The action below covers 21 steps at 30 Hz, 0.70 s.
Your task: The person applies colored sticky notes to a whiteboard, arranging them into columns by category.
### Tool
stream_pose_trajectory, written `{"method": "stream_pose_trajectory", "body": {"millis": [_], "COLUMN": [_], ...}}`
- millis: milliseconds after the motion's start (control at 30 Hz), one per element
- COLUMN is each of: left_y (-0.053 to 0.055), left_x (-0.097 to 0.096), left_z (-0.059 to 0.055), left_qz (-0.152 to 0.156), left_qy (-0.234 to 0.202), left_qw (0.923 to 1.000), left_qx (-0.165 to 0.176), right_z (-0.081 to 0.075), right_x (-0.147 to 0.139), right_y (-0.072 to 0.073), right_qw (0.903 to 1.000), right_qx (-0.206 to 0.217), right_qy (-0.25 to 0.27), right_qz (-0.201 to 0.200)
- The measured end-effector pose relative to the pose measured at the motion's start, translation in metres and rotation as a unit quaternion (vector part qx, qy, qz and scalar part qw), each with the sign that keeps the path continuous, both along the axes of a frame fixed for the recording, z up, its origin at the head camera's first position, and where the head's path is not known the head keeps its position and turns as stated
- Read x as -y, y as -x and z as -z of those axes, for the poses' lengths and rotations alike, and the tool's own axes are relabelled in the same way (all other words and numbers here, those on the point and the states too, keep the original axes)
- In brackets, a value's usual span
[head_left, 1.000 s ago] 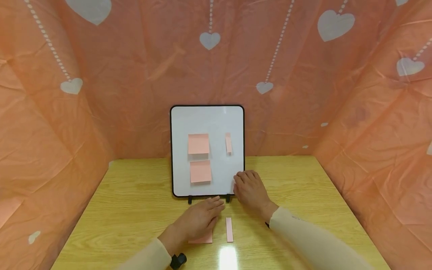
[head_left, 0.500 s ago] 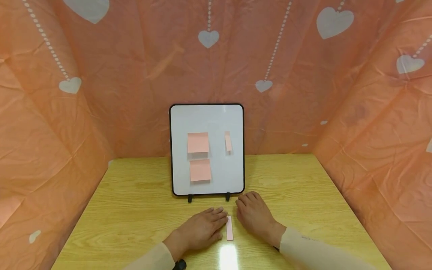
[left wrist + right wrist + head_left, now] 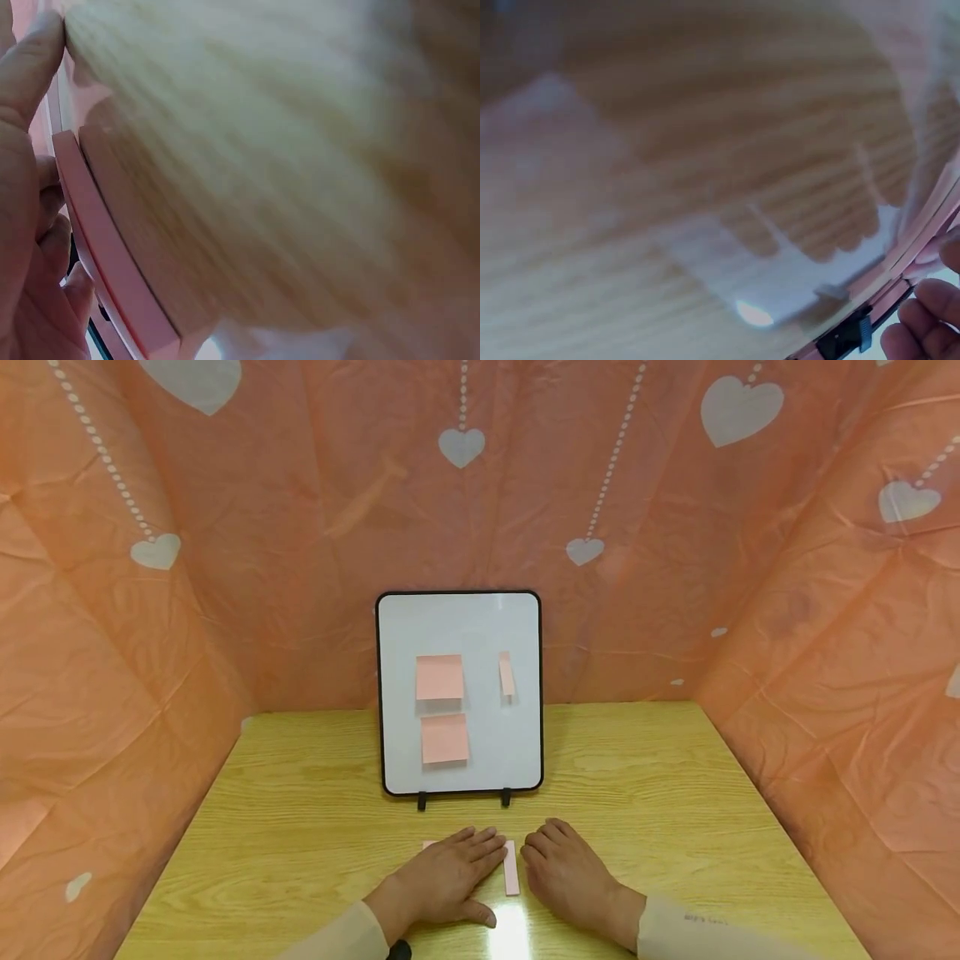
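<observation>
My left hand [image 3: 446, 878] lies palm down with straight fingers over a pink sticky-note pad [image 3: 428, 843]; only a corner of the pad shows past the hand in the head view. Beside its fingertips lies a narrow pink sticky-note strip [image 3: 512, 870]. The left wrist view shows the thick edge of a pink pad [image 3: 112, 240] along that hand's fingers. To the right of the strip, my right hand [image 3: 567, 872] rests low over the table, fingers loosely curled, with nothing seen in it. Its fingertips [image 3: 934, 300] show at the right wrist view's lower right.
Behind the hands a black-framed whiteboard [image 3: 483, 760] stands on small black feet [image 3: 422, 800]. It carries two square pink notes [image 3: 439, 677] at left and a narrow pink note [image 3: 506, 673] at right. A pink heart-patterned cloth [image 3: 337, 568] walls in the wooden table [image 3: 300, 777].
My right hand has come down from the whiteboard's lower right corner to the table beside the strip. My left hand has moved slightly towards me, and its thumb has spread.
</observation>
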<state>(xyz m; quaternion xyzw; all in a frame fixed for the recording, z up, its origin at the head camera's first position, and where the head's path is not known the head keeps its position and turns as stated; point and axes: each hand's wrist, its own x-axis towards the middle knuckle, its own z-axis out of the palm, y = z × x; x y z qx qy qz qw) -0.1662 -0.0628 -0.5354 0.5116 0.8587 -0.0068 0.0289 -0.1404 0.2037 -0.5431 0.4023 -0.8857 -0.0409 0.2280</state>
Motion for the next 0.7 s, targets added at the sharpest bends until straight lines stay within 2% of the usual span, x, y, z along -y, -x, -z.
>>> {"method": "stream_pose_trajectory", "body": {"millis": [367, 533, 700], "left_y": [0.004, 0.004, 0.003], "left_x": [0.000, -0.001, -0.002], "left_z": [-0.004, -0.004, -0.003], "left_qz": [-0.010, -0.009, 0.003], "left_qy": [0.007, 0.002, -0.005], "left_qw": [0.9999, 0.9999, 1.0000], "left_qx": [0.006, 0.013, 0.002], "right_z": [-0.005, -0.005, -0.003], "right_x": [0.006, 0.008, 0.006], "right_y": [-0.008, -0.010, -0.012], "right_qw": [0.9982, 0.9964, 0.9948], "right_qx": [0.020, 0.011, 0.005], "right_qy": [-0.036, -0.059, -0.080], "right_qz": [-0.044, -0.060, -0.062]}}
